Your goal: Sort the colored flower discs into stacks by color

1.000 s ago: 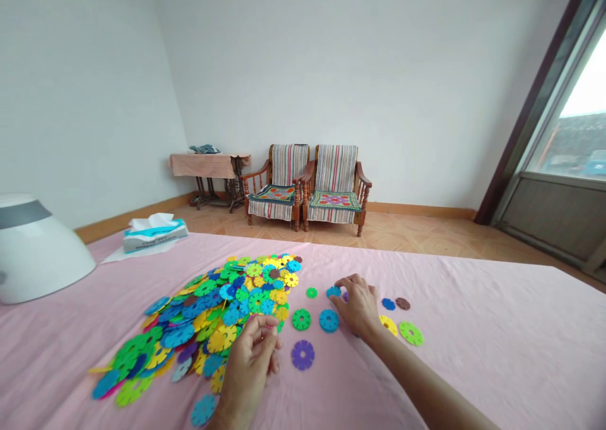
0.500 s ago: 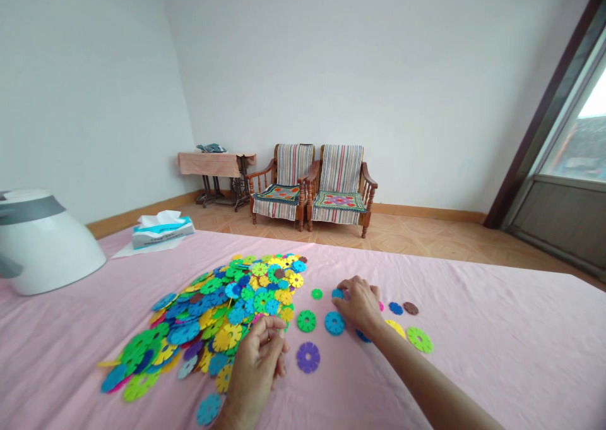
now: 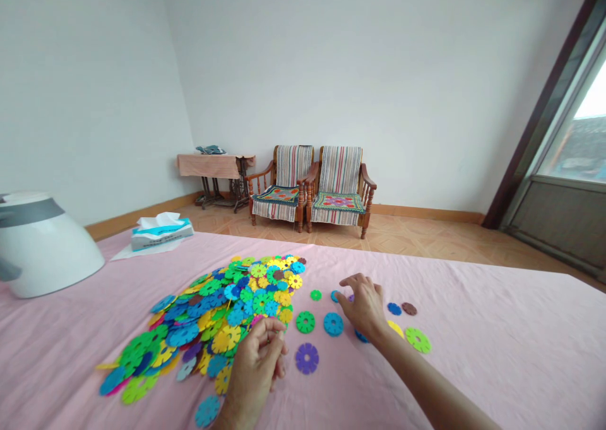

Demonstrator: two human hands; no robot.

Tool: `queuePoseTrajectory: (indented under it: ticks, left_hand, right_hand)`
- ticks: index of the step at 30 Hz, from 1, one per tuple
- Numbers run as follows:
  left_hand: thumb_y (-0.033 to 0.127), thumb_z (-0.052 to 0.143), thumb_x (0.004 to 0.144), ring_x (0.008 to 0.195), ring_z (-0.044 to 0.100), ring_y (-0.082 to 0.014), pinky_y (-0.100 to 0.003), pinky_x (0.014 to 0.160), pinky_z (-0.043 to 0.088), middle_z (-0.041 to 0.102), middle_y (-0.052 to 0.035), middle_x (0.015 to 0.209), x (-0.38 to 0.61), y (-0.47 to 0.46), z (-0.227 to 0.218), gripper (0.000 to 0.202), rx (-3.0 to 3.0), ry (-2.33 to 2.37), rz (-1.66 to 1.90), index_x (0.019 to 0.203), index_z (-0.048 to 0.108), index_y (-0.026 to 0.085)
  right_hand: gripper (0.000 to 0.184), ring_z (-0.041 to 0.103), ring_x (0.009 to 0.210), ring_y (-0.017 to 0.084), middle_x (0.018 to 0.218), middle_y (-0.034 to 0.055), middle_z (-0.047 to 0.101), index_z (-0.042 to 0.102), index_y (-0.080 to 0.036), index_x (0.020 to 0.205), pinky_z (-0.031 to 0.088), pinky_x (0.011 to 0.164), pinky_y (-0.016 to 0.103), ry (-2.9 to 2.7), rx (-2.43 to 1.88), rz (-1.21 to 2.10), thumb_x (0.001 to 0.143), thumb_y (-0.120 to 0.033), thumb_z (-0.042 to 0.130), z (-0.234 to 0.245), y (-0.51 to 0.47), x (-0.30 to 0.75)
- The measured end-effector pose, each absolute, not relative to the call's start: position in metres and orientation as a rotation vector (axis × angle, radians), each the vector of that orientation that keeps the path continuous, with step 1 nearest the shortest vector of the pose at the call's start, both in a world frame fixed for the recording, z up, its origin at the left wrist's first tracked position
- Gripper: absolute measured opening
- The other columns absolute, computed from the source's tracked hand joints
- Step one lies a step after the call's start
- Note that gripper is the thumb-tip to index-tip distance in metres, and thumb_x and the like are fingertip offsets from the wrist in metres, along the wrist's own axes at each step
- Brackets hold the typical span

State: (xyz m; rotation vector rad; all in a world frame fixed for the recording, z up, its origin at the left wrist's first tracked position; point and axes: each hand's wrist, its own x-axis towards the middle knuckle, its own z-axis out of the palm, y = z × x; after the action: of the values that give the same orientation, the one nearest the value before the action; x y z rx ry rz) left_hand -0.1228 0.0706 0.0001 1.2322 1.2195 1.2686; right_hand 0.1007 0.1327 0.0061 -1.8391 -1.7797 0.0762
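A big heap of coloured snowflake discs (image 3: 213, 316) lies on the pink cloth (image 3: 497, 341). My left hand (image 3: 258, 364) is closed in a pinch at the heap's near right edge; what it holds is too small to name. My right hand (image 3: 364, 307) rests with its fingers spread over a row of loose discs, fingertips by a small blue disc (image 3: 335, 295). Beside it lie a green disc (image 3: 305, 322), a blue disc (image 3: 334, 324), a purple disc (image 3: 307, 358), a lime disc (image 3: 418, 340) and a brown disc (image 3: 409, 308).
A white rounded appliance (image 3: 42, 247) stands at the far left of the table. A tissue pack (image 3: 161, 231) lies at the back edge. Two striped wooden armchairs (image 3: 310, 187) and a small side table (image 3: 215, 165) stand against the far wall. A window is at the right.
My right hand's fingers have lifted and spread a little over the small blue disc. My left hand has stayed pinched at the heap's edge. The view shifted slightly.
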Motion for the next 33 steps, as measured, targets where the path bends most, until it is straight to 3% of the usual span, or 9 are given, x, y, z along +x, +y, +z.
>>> queuePoseTrajectory:
  ticks: [6,12,18,23,27,33]
  left_hand:
    - [0.047,0.065,0.072,0.035,0.047,-0.0070,-0.014,0.029,0.028,0.056,0.0058,0.057,-0.123,0.071,-0.003,0.033,1.250,1.220,1.271,0.084,0.052,0.019]
    - [0.047,0.066,0.070,0.036,0.047,-0.0072,-0.015,0.029,0.031,0.056,0.0058,0.056,-0.125,0.074,0.003,0.033,1.253,1.237,1.289,0.081,0.052,0.019]
    - [0.046,0.063,0.071,0.037,0.047,-0.0075,-0.016,0.031,0.034,0.058,0.0052,0.056,-0.143,0.084,0.025,0.031,1.304,1.252,1.294,0.081,0.055,0.018]
    - [0.043,0.053,0.075,0.037,0.050,-0.0108,-0.019,0.033,0.036,0.055,0.0059,0.051,-0.164,0.104,0.041,0.026,1.699,1.383,1.056,0.081,0.056,0.018]
    - [0.034,0.053,0.074,0.056,0.062,-0.0154,-0.023,0.049,0.047,0.065,0.0008,0.068,-0.168,0.128,0.047,0.017,1.969,1.443,1.011,0.076,0.059,0.019]
    - [0.019,0.053,0.075,0.065,0.062,-0.0164,-0.026,0.062,0.046,0.067,0.0002,0.074,-0.159,0.166,0.038,0.009,2.203,1.571,0.961,0.076,0.063,0.020]
  right_hand:
    - [0.014,0.057,0.089,0.022,0.094,0.0051,0.065,0.066,-0.023,0.092,0.033,0.081,0.036,-1.816,-1.582,0.054,0.087,-0.024,0.053,0.017,0.079,0.087]
    - [0.025,0.055,0.067,0.015,0.067,0.0023,0.058,0.049,-0.020,0.060,0.034,0.058,0.025,-1.916,-1.530,0.267,0.084,-0.020,0.052,-0.025,0.031,0.059]
    - [0.025,0.052,0.063,0.013,0.067,0.0008,0.055,0.041,-0.021,0.060,0.034,0.057,0.022,-1.816,-1.420,0.303,0.083,-0.018,0.050,-0.039,0.028,0.057]
    - [0.024,0.051,0.062,0.012,0.067,0.0007,0.053,0.041,-0.021,0.060,0.033,0.056,0.023,-1.811,-1.406,0.308,0.083,-0.019,0.049,-0.039,0.029,0.058]
    - [0.024,0.052,0.063,0.013,0.067,0.0009,0.053,0.042,-0.021,0.060,0.033,0.056,0.023,-1.812,-1.424,0.302,0.083,-0.018,0.049,-0.042,0.030,0.057]
    - [0.022,0.052,0.063,0.012,0.067,0.0000,0.054,0.043,-0.021,0.061,0.032,0.056,0.023,-1.798,-1.384,0.268,0.080,-0.016,0.052,-0.043,0.030,0.056]
